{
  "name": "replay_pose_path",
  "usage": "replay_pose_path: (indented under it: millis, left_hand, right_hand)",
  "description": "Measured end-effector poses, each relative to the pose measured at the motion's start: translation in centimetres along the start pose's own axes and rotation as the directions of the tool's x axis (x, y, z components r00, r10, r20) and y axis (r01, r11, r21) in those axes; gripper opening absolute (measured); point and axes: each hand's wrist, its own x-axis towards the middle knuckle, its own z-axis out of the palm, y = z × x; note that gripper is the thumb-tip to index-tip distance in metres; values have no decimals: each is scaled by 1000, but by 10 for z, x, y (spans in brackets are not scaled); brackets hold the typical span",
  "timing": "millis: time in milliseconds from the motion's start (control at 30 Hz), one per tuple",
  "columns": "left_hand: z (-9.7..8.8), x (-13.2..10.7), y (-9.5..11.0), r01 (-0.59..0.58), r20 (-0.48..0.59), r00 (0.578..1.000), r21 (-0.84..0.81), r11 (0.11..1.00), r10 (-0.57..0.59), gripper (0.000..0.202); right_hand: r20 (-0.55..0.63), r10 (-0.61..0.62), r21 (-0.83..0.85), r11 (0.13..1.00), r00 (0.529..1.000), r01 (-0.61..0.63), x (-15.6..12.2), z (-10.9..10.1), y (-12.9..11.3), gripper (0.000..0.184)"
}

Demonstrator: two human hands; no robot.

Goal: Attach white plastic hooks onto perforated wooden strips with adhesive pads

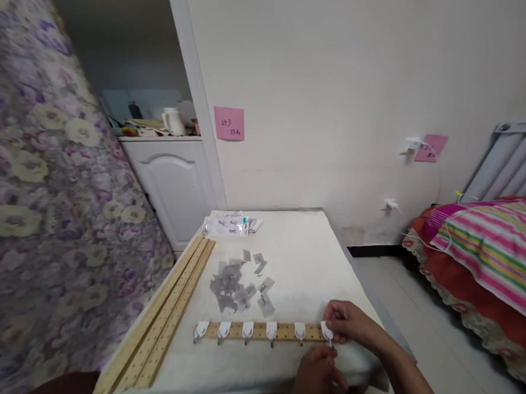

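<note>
A short wooden strip with holes (285,332) lies crosswise near the front of the table, with several white hooks (248,328) spaced along it. At its right end, my right hand (348,322) closes its thumb and fingers on the last white hook (327,330). Just below that hook, my left hand (317,375) is closed with its fingertips by the hook's metal end; whatever it pinches is hidden. Beyond the strip lies a loose pile of clear hook pieces (228,284), with a few scattered to its right.
Long perforated wooden strips (166,322) lie along the table's left side. Packaged hooks (226,225) rest at the back of the white-covered table (304,247). A floral curtain (67,197) hangs at left; a bed with a striped cover (501,241) stands at right.
</note>
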Motion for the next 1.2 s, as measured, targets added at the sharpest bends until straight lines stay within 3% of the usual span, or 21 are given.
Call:
replay_pose_path:
  millis: [200,500,900,1067,1200]
  left_hand:
    - [3,-3,9,-90,-47,995,-44,995,88,34]
    - [2,4,1,-71,-74,995,-158,985,60,34]
    - [4,2,6,-75,-80,995,-190,979,61,31]
    - [6,-1,7,-110,-106,990,-159,981,94,34]
    - [4,1,7,-138,-115,984,-42,989,133,32]
  right_hand:
    - [35,20,-36,999,999,-19,-1,3,-3,8]
    - [24,-3,-43,999,1000,4,7,6,4,10]
    - [-1,15,-60,998,1000,-15,6,5,7,14]
    - [59,7,-29,1000,998,-5,-2,-1,-1,18]
    - [72,-6,-47,999,997,10,-9,-6,-2,14]
